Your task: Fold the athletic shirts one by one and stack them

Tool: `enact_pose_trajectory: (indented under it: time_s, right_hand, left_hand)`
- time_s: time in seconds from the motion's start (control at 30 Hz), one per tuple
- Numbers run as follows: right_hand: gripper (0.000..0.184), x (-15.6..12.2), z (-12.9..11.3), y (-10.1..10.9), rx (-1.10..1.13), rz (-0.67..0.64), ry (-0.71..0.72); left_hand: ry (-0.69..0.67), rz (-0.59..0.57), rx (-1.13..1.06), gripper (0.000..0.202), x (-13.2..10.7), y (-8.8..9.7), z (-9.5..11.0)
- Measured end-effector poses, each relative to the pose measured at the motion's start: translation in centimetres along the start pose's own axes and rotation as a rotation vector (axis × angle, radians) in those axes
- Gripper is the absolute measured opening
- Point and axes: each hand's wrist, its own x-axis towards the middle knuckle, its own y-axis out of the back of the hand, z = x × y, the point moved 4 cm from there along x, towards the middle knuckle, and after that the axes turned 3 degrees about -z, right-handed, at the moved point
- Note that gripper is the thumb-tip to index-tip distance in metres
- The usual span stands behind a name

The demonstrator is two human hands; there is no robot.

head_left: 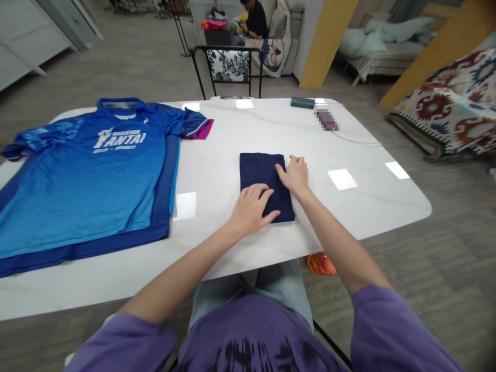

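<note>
A person's left grip [251, 208], fingers loosely spread, rests on a folded navy cloth [263, 168] lying on the white desk [217, 150], right of a blue shirt [116, 181]; the right grip [295, 174], also wide, straddles its right edge. Neither clasps anything. Light, even pressure outward from the middle should keep layers flat, corners square.

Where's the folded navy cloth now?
In the head view, the navy cloth lies on the white table, right of the blue shirt; the left hand rests on it, the right hand at its right edge.
</note>
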Motion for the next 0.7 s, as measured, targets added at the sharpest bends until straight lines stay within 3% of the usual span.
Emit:
enact_pose_trajectory:
  time_s: [0.07, 0.13, 0.27, 0.43, 0.53, 0.6, 0.7]
  right_hand:
    - [0.073, 0.9, 0.6, 0.4, 0.029, -0.117, -0.068]
    - [0.061, 1.6, 0.5, 0.4, 0.069, -0.229, -0.06]
    - [0.04, 2.2, -0.7, 0.5, 0.113, -0.245, 0.003]
    - [0.061, 2.7, -0.6, 0.3, 0.119, -0.247, -0.085]
    - [0.053, 3.4, -0.1, -0.2, 0.162, -0.333, -0.065]
    - [0.043, 3.8, 0.0, -0.4, 0.201, -0.351, -0.018]
    - [0.039, 4.0, 0.0, -0.3, 0.298, -0.327, 0.003]
  left_hand:
    - [-0.101, -0.055, 0.033, 0.054, -2.6, 0.1, 2.7]
    - [-0.144, -0.089, 0.098, 0.039, -4.1, -0.3, 3.9]
    - [-0.113, -0.064, 0.189, 0.024, -3.7, -1.5, 3.2]
    - [-0.144, -0.042, 0.211, 0.025, -2.8, -2.6, 4.0]
    - [-0.148, -0.05, 0.138, 0.022, -3.1, -2.2, 4.8]
    - [-0.05, -0.014, 0.011, 0.025, -2.7, -1.2, 3.1]
    - [0.373, 0.124, -0.161, 0.051, -0.2, 1.0, -3.9]
